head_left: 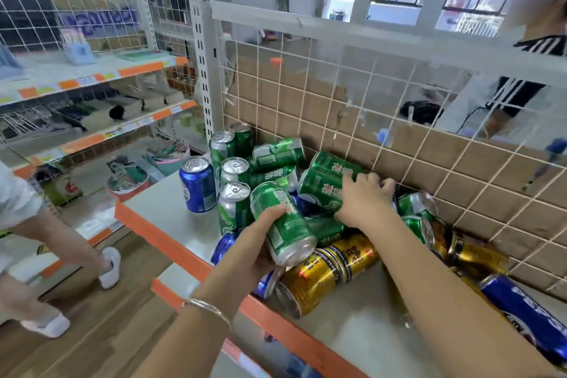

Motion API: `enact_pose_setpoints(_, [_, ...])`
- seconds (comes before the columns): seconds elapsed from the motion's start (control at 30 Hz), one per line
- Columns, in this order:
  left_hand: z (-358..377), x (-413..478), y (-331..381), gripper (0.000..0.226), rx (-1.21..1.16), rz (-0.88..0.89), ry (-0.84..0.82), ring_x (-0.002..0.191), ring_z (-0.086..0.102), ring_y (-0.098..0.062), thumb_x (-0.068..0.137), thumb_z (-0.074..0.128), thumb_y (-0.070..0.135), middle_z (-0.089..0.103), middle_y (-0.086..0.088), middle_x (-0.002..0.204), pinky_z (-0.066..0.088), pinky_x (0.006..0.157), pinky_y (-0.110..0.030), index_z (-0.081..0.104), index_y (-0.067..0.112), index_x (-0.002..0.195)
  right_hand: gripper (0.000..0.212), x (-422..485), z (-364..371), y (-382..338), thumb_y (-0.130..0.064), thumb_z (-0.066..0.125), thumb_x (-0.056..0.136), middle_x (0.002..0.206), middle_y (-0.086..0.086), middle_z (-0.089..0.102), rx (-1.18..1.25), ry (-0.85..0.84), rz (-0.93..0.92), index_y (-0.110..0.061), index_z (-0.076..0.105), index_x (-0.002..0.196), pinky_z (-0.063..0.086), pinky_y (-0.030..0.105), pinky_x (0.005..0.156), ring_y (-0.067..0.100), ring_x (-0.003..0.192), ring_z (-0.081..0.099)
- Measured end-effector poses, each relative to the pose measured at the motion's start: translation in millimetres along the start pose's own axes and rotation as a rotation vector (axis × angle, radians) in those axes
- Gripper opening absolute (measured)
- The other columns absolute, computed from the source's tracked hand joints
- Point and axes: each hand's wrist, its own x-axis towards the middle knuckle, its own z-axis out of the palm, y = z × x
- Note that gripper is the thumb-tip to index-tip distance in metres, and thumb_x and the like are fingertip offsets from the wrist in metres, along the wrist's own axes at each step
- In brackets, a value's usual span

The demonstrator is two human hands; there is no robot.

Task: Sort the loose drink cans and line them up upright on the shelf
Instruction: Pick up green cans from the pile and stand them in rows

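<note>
Both forearms reached in from the lower edge of the view, the left one with a thin bracelet (208, 310) at the wrist. Left hand (260, 242) was clenched around a green can (280, 221), held tilted with its top leaning away and its base toward the camera, just above the pile. Right hand (363, 198) lay spread on another green can (325, 190) lying on its side deeper in the heap, fingers (372, 178) curled over it; whether it was truly gripped or only steadied, I could not tell.

On the shelf (159, 202), near its left end, a blue can (198, 184) stood upright, and just beside it a short cluster of upright green cans (234, 202) ran back toward the wire grid (337, 95). Gold cans (325, 270) and another blue one (527, 310) lay loose on their sides to the right.

To do this step well, the held can probably wanted turning fully upright before it went down, then setting in next to the standing greens rather than by the blue. Lowering it base-first and flat would matter; a tilted landing could knock its neighbours. The right hand would do best lifting its can clear rather than dragging it, since the heap looked ready to roll.
</note>
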Motion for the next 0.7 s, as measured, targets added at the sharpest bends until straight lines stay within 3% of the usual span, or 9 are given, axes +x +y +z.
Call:
enact_pose_setpoints(0.07, [-2.9, 3.8, 1.7, 0.044, 0.018, 0.006, -0.041, 0.081, 0.069, -0.024, 0.071, 0.068, 0.036, 0.073, -0.012, 0.097, 0.057, 0.069, -0.030, 0.063, 0.009, 0.104, 0.084, 3.1, 6.0, 0.9, -0.029, 0.062, 0.081, 0.142, 0.012, 0.033, -0.034, -0.019, 0.038, -0.018, 0.015, 0.149, 0.021, 0.051, 0.106, 0.030, 0.131, 0.027])
enact_pose_setpoints(0.13, [-5.0, 8.3, 3.6, 0.036, 0.054, 0.009, -0.048, 0.078, 0.069, -0.022, 0.077, 0.067, 0.036, 0.073, -0.012, 0.097, 0.057, 0.070, -0.030, 0.067, 0.008, 0.099, 0.080, 6.4, 9.9, 2.4, -0.027, 0.064, 0.078, 0.136, 0.010, 0.037, -0.004, 0.037, 0.038, -0.021, 0.023, 0.146, 0.020, 0.048, 0.106, 0.028, 0.128, 0.030])
enact_pose_setpoints(0.23, [-8.0, 16.6, 5.8, 0.051, 0.107, 0.010, -0.034, 0.084, 0.068, -0.025, 0.066, 0.073, 0.038, 0.073, -0.013, 0.099, 0.053, 0.083, -0.037, 0.065, 0.006, 0.105, 0.083, 5.5, 7.0, 8.7, -0.043, 0.071, 0.069, 0.132, 0.007, 0.041, 0.090, 0.051, 0.006, -0.025, 0.032, 0.141, 0.017, 0.047, 0.109, 0.028, 0.127, 0.032])
enact_pose_setpoints(0.33, [-9.0, 26.3, 8.3, 0.052, 0.154, 0.006, -0.045, 0.085, 0.070, -0.025, 0.065, 0.075, 0.033, 0.074, -0.011, 0.098, 0.057, 0.078, -0.035, 0.062, 0.008, 0.109, 0.091, 2.9, 6.1, 15.1, -0.055, 0.072, 0.063, 0.135, 0.006, 0.042, 0.252, 0.011, -0.060, -0.023, 0.036, 0.140, 0.028, 0.043, 0.108, 0.028, 0.127, 0.037])
enact_pose_setpoints(0.4, [-8.0, 31.3, 11.7, 0.040, 0.203, 0.021, -0.073, 0.082, 0.071, -0.023, 0.075, 0.073, 0.028, 0.074, -0.008, 0.094, 0.057, 0.069, -0.032, 0.061, 0.012, 0.109, 0.075, -2.0, 0.2, 13.7, -0.054, 0.071, 0.065, 0.125, 0.004, 0.049, 0.494, 0.008, -0.036, -0.020, 0.046, 0.128, 0.043, 0.040, 0.092, 0.026, 0.113, 0.049])
enact_pose_setpoints(0.5, [-5.5, 36.5, 16.0, 0.034, 0.263, 0.042, -0.120, 0.085, 0.071, -0.024, 0.078, 0.071, 0.023, 0.074, -0.007, 0.094, 0.055, 0.070, -0.033, 0.060, 0.015, 0.109, 0.045, -6.4, -11.9, 13.3, -0.043, 0.075, 0.068, 0.095, 0.000, 0.055, 0.850, 0.106, -0.020, -0.019, 0.052, 0.099, 0.043, 0.033, 0.068, 0.017, 0.082, 0.053])
enact_pose_setpoints(0.6, [-3.3, 38.9, 18.1, 0.027, 0.263, 0.027, -0.132, 0.078, 0.071, -0.024, 0.082, 0.068, 0.024, 0.075, -0.008, 0.088, 0.054, 0.066, -0.034, 0.060, 0.014, 0.105, 0.050, -11.0, -16.5, 21.8, -0.037, 0.077, 0.060, 0.098, 0.000, 0.059, 1.346, 0.150, 0.040, -0.021, 0.053, 0.102, 0.049, 0.033, 0.073, 0.017, 0.087, 0.059])
enact_pose_setpoints(0.7, [-0.4, 41.0, 18.9, 0.043, 0.235, 0.007, -0.139, 0.074, 0.070, -0.023, 0.076, 0.070, 0.027, 0.074, -0.010, 0.092, 0.051, 0.057, -0.029, 0.059, 0.009, 0.114, 0.046, -20.4, -14.6, 25.7, -0.034, 0.070, 0.065, 0.098, 0.006, 0.064, 1.915, 0.200, 0.097, -0.018, 0.055, 0.106, 0.056, 0.036, 0.073, 0.015, 0.083, 0.067])
